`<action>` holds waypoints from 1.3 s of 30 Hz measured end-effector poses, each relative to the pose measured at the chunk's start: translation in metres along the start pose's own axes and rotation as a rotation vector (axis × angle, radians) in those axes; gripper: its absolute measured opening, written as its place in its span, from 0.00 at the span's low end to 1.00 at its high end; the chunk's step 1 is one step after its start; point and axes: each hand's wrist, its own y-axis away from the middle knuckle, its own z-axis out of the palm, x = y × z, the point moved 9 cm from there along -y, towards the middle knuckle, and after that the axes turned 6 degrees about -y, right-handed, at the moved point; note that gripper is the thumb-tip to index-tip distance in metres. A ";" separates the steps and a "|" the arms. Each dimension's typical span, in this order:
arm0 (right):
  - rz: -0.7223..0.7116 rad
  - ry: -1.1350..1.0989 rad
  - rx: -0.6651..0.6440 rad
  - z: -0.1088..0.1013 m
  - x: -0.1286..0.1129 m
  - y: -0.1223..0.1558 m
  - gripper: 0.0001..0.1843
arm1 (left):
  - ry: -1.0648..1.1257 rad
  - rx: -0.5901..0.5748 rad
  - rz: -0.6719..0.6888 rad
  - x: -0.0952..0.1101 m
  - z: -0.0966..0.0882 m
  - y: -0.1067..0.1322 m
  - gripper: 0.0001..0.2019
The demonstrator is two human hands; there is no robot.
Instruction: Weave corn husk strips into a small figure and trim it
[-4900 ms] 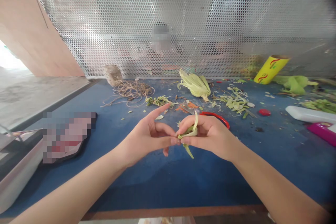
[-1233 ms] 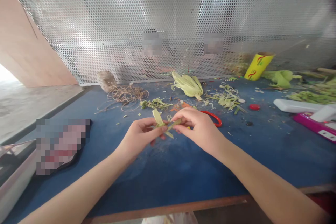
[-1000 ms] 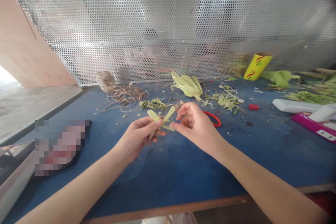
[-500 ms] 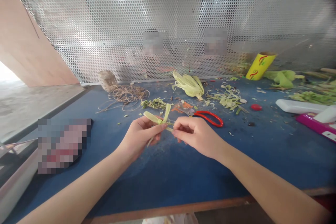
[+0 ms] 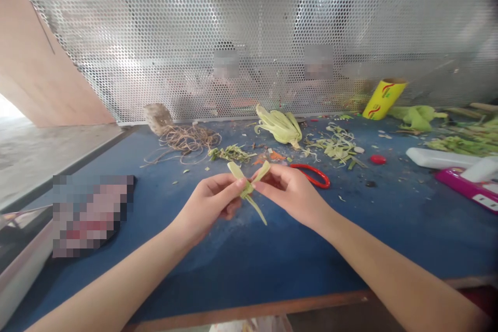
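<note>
Holding husk strips (image 5: 247, 193) with 2 bare hands, raised above the near half of a blue table (image 5: 218, 264). Pinching the crossing with the left hand (image 5: 212, 197), thumb pressed on top, other fingers curled loosely beneath. Gripping the right side with the right hand (image 5: 293, 192), thumb and forefinger brought nearly together, remaining fingers bent and partly hidden. Showing 2 pale upper ends, 1 slanting toward each side, plus a narrow tail angled down to the right.

Noted just beyond the right hand: red scissors (image 5: 316, 176), partly hidden behind it. Farther back, near the screen (image 5: 257, 10): husk head (image 5: 278, 127) lying tilted, clippings (image 5: 231, 153) to its left, shreds (image 5: 339, 146) to its right. Far left: tangled twine (image 5: 190, 139) against a rough block (image 5: 157, 117). Far right: yellow tube (image 5: 385, 98), leaning. Visible dimly through the perforations: 2 people (image 5: 227, 75).
</note>
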 end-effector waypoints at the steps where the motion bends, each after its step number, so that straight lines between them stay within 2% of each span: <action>1: -0.006 -0.041 0.007 0.001 0.000 0.000 0.11 | -0.014 0.014 0.006 0.000 -0.001 0.000 0.11; 6: -0.055 -0.135 0.028 0.001 -0.008 0.002 0.05 | -0.083 0.042 0.021 0.003 -0.002 0.000 0.09; 15: -0.001 -0.114 -0.019 -0.007 -0.006 0.002 0.07 | -0.157 0.058 -0.057 0.001 -0.002 0.003 0.07; 19: 0.014 -0.122 -0.002 -0.009 -0.004 0.002 0.07 | -0.137 0.007 -0.026 0.004 0.001 0.003 0.05; 24: 0.051 -0.143 -0.062 -0.001 -0.001 0.003 0.09 | -0.203 -0.035 -0.033 0.002 0.003 0.001 0.05; 30: 0.067 -0.160 -0.030 -0.007 -0.003 0.003 0.08 | -0.241 -0.064 -0.039 0.003 0.004 0.004 0.04; 32: 0.046 -0.168 0.004 -0.010 -0.004 0.002 0.09 | -0.226 -0.046 -0.027 0.005 0.003 0.004 0.05; 34: 0.029 -0.162 0.003 -0.008 -0.002 0.001 0.09 | -0.249 -0.007 0.010 0.008 -0.001 0.003 0.10; 37: 0.057 -0.139 -0.095 0.008 0.004 0.003 0.15 | -0.375 0.065 0.079 0.014 -0.006 0.003 0.15; 39: 0.051 -0.106 -0.099 0.015 0.005 0.005 0.20 | -0.471 0.120 0.108 0.018 -0.009 0.003 0.15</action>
